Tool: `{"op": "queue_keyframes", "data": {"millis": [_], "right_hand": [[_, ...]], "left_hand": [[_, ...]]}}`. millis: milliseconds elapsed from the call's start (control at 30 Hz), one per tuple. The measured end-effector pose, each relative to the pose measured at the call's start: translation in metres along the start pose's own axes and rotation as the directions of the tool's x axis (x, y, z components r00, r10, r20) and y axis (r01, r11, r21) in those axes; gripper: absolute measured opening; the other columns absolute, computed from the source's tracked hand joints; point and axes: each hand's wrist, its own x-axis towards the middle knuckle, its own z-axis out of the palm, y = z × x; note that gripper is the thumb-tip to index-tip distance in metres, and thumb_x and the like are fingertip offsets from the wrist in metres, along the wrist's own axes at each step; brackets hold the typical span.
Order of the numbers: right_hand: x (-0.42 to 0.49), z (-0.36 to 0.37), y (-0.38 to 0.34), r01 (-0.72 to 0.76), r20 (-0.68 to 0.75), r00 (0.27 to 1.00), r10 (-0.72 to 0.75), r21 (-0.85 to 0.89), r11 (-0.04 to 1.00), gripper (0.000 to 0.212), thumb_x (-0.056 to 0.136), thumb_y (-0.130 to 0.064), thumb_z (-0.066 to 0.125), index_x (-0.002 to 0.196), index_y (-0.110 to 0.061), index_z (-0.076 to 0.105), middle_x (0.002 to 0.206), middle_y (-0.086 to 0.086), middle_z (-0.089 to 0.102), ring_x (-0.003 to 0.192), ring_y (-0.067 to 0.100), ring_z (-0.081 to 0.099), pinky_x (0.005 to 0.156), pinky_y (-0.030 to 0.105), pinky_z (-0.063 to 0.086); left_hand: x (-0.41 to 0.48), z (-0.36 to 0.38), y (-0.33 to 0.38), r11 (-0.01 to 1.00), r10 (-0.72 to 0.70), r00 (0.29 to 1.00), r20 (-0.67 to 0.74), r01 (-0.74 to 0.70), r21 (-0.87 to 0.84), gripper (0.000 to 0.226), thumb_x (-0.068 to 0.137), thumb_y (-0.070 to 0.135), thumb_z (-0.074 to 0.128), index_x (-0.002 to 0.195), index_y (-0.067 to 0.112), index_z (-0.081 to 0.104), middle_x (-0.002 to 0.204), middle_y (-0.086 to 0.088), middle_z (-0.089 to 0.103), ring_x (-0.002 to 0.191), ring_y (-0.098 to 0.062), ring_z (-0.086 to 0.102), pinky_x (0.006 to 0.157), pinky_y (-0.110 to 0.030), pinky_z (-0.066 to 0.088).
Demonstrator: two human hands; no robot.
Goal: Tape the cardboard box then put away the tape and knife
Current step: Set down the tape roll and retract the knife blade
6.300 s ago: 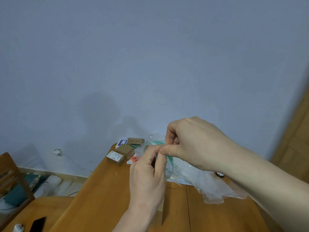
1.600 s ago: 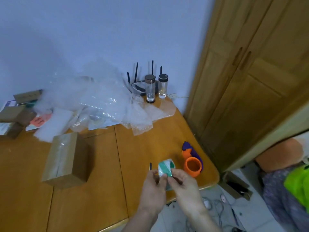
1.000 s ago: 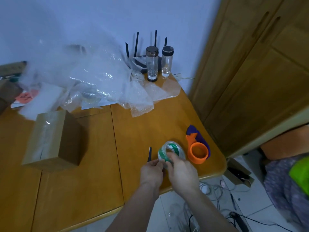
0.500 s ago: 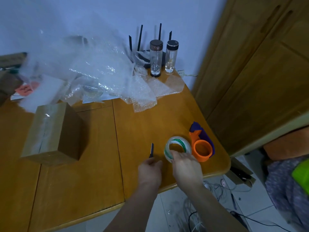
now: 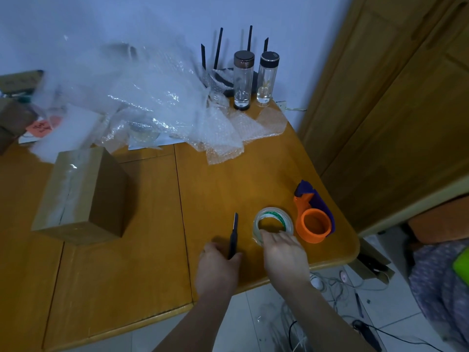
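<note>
Near table (image 5: 253,179) corner: put-away step; left hand (image 5: 218,270) pinching knife (image 5: 234,233), right hand (image 5: 284,252) fingertips gripping tape roll (image 5: 273,224) rim. Next: release both.

Two glass bottles (image 5: 255,80) stand by crinkly bubble wrap (image 5: 157,102); an orange tape holder (image 5: 314,221) sits on the bench (image 5: 127,262)

A home room: wooden table (image 5: 142,262), wooden wardrobe doors (image 5: 396,102), router (image 5: 223,77), bubble wrap (image 5: 157,97).

Dim, bluish light; glare on bubble wrap (image 5: 152,102); blurred, warped edges
</note>
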Motion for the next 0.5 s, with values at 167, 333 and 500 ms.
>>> {"op": "queue_keyframes", "data": {"millis": [167,333,500], "right_hand": [[-0.009,-0.009,-0.022,-0.03,-0.041,0.998,0.036,0.138,0.99,0.026,0.087,-0.025,0.075,0.112,-0.017,0.072,0.099,0.002,0.073,0.091,0.022,0.068,0.077,0.037,0.057],[-0.003,0.004,-0.064,-0.393,0.329,0.904,0.273,0.388,0.834,0.017,0.104,-0.035,0.05,0.11,-0.023,0.061,0.107,-0.003,0.067,0.094,0.014,0.064,0.077,0.027,0.052],[0.017,0.006,-0.075,-0.546,0.42,0.817,0.394,0.346,0.763,0.023,0.099,-0.037,0.061,0.112,-0.018,0.063,0.109,0.001,0.071,0.098,0.018,0.068,0.073,0.025,0.05]], "left_hand": [[0.0,0.001,-0.003,0.999,0.01,1.0,0.013,-0.011,0.035,0.058,0.085,0.052,0.073,0.13,0.02,0.055,0.118,-0.003,0.067,0.099,-0.023,0.068,0.069,-0.032,0.057],[-0.007,-0.002,-0.014,0.997,0.067,0.998,0.004,-0.067,0.044,0.03,0.097,0.045,0.059,0.114,0.021,0.067,0.08,0.009,0.064,0.071,-0.013,0.062,0.052,-0.026,0.046],[0.001,-0.006,-0.023,0.995,0.098,0.994,0.045,-0.096,-0.034,0.028,0.104,0.023,0.045,0.101,0.023,0.072,0.067,0.006,0.069,0.055,-0.011,0.062,0.044,-0.025,0.044]]}}
